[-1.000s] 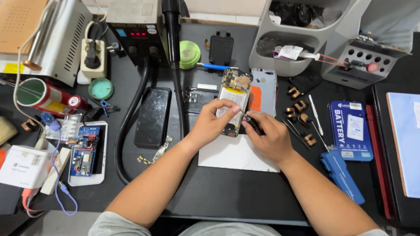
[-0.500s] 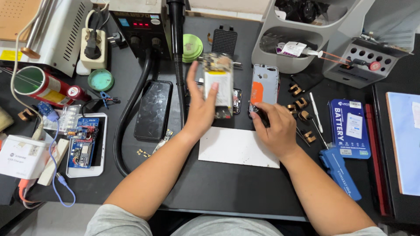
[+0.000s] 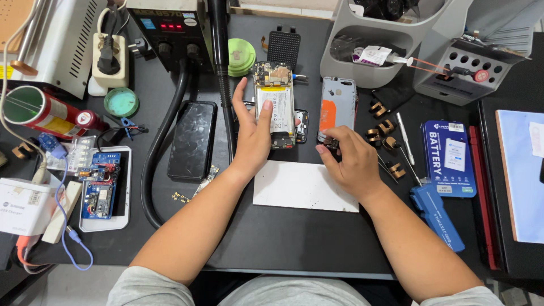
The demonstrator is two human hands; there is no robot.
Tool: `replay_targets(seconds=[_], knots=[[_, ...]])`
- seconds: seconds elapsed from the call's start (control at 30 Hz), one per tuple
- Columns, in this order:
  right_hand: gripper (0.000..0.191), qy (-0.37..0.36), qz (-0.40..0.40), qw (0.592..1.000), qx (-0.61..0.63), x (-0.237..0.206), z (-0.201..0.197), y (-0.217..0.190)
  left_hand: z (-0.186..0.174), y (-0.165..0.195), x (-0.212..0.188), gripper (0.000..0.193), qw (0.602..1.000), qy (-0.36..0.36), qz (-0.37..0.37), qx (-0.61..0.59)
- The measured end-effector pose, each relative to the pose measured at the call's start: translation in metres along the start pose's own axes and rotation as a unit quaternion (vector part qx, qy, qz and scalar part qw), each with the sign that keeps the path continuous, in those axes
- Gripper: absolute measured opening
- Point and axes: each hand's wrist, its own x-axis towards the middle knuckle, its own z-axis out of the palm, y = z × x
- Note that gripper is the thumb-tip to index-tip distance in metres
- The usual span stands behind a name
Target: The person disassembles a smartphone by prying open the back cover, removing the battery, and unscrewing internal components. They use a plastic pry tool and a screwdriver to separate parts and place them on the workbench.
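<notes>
A black bench (image 3: 294, 249) carries everything. At its back stands a hot-air station (image 3: 164, 28) with a thick black hose (image 3: 164, 141) looping forward beside a dark phone (image 3: 191, 140). A white sheet (image 3: 303, 187) lies between the forearms. The left hand (image 3: 252, 136) is closed around an opened phone (image 3: 273, 102), thumb across its battery, holding it up above the sheet. Just right of it lies a grey back cover (image 3: 337, 107) with an orange patch; the right hand (image 3: 351, 161) rests curled at its lower edge, fingertips pinched there, though on what I cannot tell. A blue battery box (image 3: 449, 158) lies further right.
</notes>
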Motion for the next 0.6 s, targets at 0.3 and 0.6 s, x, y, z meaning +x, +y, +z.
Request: replay_targets(seconds=[0.3, 0.6], knots=[[0.016, -0.003, -0.029, 1.000, -0.009, 0.0010, -0.0005, -0.0032, -0.0021, -0.0091, -0.0003, 0.061, 1.000, -0.003, 0.005, 0.028], [0.007, -0.039, -0.058, 0.996, -0.046, 0.0045, -0.0007, -0.0058, -0.0023, -0.0085, 0.0023, 0.059, 0.999, -0.015, 0.000, -0.030]])
